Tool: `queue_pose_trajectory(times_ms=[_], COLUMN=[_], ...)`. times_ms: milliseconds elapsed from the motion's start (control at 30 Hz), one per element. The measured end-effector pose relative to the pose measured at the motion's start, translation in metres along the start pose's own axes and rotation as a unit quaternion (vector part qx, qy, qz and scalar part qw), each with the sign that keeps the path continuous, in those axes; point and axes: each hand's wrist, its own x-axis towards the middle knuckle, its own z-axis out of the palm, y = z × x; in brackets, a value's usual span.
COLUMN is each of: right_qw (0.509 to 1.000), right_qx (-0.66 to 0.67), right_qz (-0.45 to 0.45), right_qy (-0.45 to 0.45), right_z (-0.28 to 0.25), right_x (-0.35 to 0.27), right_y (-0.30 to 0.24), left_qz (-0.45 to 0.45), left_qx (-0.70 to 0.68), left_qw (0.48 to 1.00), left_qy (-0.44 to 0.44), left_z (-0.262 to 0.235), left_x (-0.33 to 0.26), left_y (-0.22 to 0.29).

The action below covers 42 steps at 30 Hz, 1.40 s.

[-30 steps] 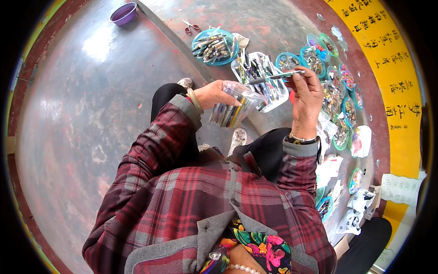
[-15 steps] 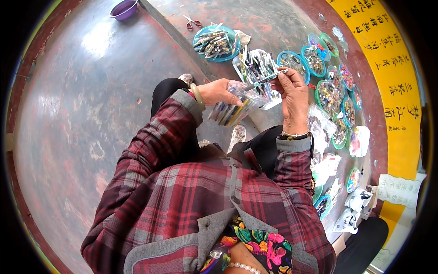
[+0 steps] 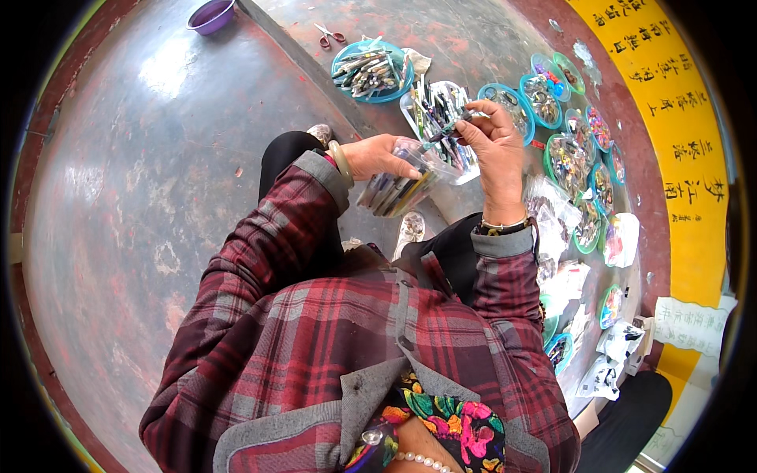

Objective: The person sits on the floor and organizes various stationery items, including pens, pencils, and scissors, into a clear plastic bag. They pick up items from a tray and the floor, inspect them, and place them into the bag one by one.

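My left hand (image 3: 378,158) is closed on a clear plastic bag (image 3: 430,162) with several pens (image 3: 392,191) inside, tilted so its mouth faces right. My right hand (image 3: 497,150) pinches a dark pen (image 3: 451,134) between thumb and fingertips, the pen's lower end at the mouth of the bag. Just beyond both hands stands a white tray (image 3: 467,171) heaped with loose pens (image 3: 434,110). Farther off to the left, a blue basin (image 3: 384,98) holds more pens.
A pair of scissors (image 3: 327,36) lies beside the blue basin. A purple bowl (image 3: 211,17) is at the far left. Several round baskets of small items (image 3: 568,158) and plastic bags (image 3: 621,239) line the right side. A person's dark-clothed leg (image 3: 631,414) shows at lower right.
My right hand has brought the pen left and down, its end now at the bag's mouth. My left hand and the bag have barely moved.
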Motion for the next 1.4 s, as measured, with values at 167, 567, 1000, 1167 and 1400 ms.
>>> queue_pose_trajectory(times_ms=[167, 567, 1000, 1167, 1400], right_qw=[1.000, 0.993, 0.991, 0.956, 0.922], right_qx=[-0.024, -0.113, -0.106, -0.288, -0.364], right_qz=[0.011, 0.014, 0.043, 0.010, -0.116], right_qy=[0.001, 0.015, 0.069, 0.056, 0.068], right_z=[0.010, 0.032, 0.039, 0.042, 0.041], right_x=[-0.001, -0.010, -0.007, -0.008, -0.013], right_y=[0.009, 0.032, 0.023, 0.027, 0.028], left_qz=[0.006, 0.030, 0.019, 0.038, 0.052], left_qx=[-0.019, -0.032, 0.030, 0.046, 0.027], left_qw=[1.000, 0.999, 0.999, 0.998, 0.998], left_qy=[0.009, 0.024, 0.017, 0.031, 0.034], left_z=[0.000, -0.012, -0.010, -0.010, -0.008], left_x=[0.000, 0.002, 0.004, 0.001, 0.001], left_y=[-0.001, -0.008, -0.008, -0.007, -0.005])
